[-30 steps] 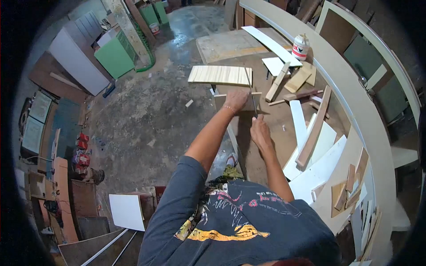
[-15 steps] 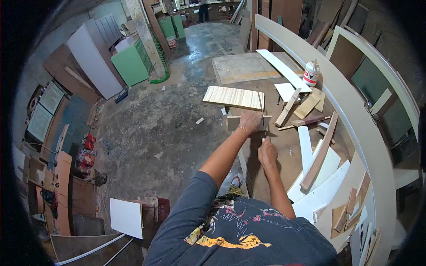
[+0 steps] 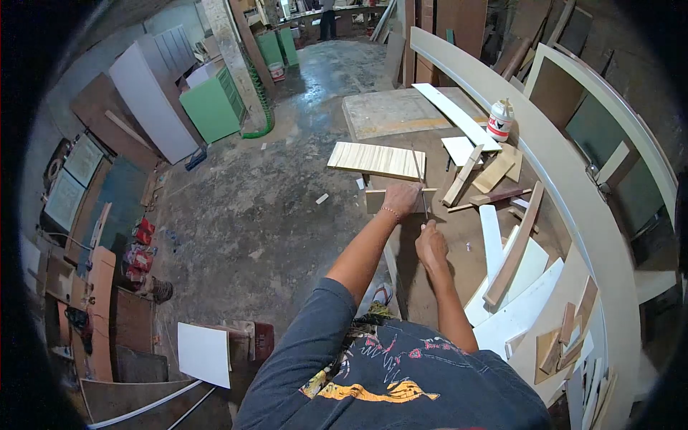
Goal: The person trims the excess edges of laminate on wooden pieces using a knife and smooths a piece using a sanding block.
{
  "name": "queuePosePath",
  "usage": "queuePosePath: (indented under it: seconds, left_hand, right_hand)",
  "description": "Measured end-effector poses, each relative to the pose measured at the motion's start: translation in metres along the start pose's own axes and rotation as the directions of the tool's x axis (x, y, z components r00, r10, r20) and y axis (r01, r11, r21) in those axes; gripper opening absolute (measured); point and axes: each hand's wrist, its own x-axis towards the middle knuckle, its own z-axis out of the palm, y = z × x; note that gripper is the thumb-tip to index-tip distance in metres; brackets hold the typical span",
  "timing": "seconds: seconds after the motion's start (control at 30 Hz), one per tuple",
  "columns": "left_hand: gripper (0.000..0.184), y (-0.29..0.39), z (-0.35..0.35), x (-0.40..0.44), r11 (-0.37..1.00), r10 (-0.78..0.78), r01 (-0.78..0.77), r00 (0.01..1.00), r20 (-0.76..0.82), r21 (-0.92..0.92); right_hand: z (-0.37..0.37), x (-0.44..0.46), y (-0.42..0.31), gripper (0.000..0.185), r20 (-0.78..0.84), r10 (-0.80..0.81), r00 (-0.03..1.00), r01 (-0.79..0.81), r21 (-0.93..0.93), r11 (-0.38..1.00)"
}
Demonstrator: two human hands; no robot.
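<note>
My left hand [image 3: 403, 198] is closed over a thin wooden strip [image 3: 430, 190], pressing it down on a small board [image 3: 374, 202] at the bench's left edge. Wrapped round the lower end of a long, thin, dark saw-like tool [image 3: 424, 203] is my right hand [image 3: 431, 246], nearer to my body. The tool points away from me and crosses the strip just right of my left fingers. Its exact kind is too fine to make out. Just beyond my left hand lies a pale slatted wooden panel [image 3: 376, 159].
Wood offcuts [image 3: 462, 175] and white board pieces [image 3: 517, 304] cover the bench's right side. A white glue bottle [image 3: 499, 120] stands by the long curved panel [image 3: 559, 161]. Green cabinets [image 3: 211, 104] stand across the floor. A person [image 3: 327, 21] is far back.
The tool's far tip sits slightly nearer to me and a little left. Both hands stay almost where they were, and the view has shifted slightly.
</note>
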Motion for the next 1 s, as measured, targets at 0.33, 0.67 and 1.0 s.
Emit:
queuePosePath:
  seconds: [0.33,0.67,1.0]
  left_hand:
    - [0.012,0.002,-0.009,-0.002,0.999,-0.025,0.025,1.0,0.013,-0.019]
    - [0.013,-0.003,-0.002,-0.004,0.998,0.047,-0.049,0.998,0.039,0.039]
    - [0.024,-0.008,0.005,0.002,0.999,0.006,-0.01,0.993,0.118,0.032]
  right_hand:
    - [-0.007,-0.002,-0.01,0.022,0.039,0.044,0.998,-0.043,-0.013,0.999]
    - [-0.002,-0.002,-0.007,0.022,0.045,0.057,0.997,-0.057,0.009,0.998]
    - [0.01,-0.01,-0.001,0.024,-0.208,-0.088,0.974,0.123,0.16,0.98]
